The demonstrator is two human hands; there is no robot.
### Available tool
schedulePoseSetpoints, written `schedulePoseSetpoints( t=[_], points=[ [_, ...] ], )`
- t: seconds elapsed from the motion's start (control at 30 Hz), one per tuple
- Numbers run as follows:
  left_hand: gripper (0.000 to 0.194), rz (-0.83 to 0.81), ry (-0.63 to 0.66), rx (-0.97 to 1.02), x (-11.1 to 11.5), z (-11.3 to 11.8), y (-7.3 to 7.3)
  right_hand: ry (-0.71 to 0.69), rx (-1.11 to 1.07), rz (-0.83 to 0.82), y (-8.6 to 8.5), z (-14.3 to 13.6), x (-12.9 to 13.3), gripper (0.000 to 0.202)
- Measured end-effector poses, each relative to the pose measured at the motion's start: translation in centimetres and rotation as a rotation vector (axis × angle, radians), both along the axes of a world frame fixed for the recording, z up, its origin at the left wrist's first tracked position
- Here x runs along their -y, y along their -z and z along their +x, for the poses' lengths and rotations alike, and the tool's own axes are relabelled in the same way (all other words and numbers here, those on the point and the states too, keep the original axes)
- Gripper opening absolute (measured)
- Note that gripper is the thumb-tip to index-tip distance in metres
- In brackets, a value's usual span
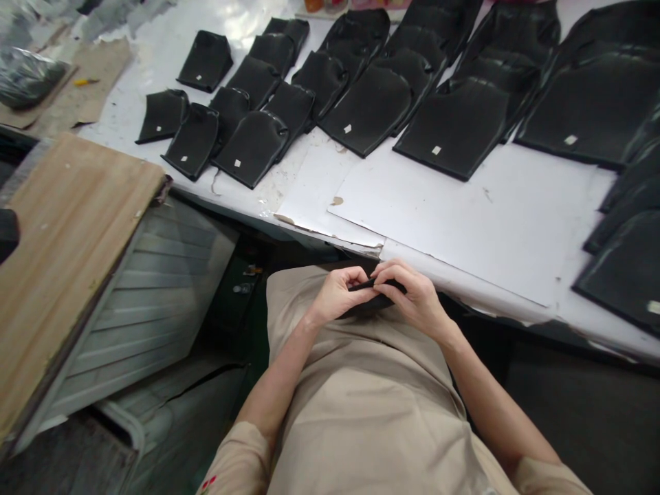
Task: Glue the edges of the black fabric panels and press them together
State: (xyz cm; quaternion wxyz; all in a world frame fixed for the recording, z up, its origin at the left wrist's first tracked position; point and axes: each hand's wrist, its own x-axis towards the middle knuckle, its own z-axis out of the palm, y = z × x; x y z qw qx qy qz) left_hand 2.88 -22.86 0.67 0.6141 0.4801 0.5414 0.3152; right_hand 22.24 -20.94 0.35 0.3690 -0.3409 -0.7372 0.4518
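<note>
Over my lap, near the table's front edge, both hands pinch a black piece of leather-like material (380,301). My left hand (339,294) grips its left part between thumb and fingers. My right hand (410,297) is closed on its upper edge, with the fingertips of both hands nearly touching. Much of the piece is hidden by the hands, so its full shape does not show. Rows of flat black leather-like pieces (456,127) lie overlapping on the table beyond, several with a small white sticker near the lower edge.
The white-covered table (464,213) has a torn, uneven front edge. To my left stands a wooden board (77,227) on a slatted pale cabinet (128,295). Brown cardboard (103,75), a yellow tool (85,82) and a clear plastic bag (25,75) lie at the far left.
</note>
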Motion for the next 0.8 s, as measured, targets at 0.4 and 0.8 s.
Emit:
schedulePoseSetpoints(
  t=[0.4,0.8],
  points=[
    [0.032,0.050,0.062,-0.120,0.4,-0.1,-1.0,-0.060,0.266,0.048,-1.2,0.5,-0.5,0.008],
    [0.040,0.017,-0.007,-0.010,0.5,0.3,0.1,-0.125,0.142,0.132,-0.7,0.3,-0.1,0.014]
  ],
)
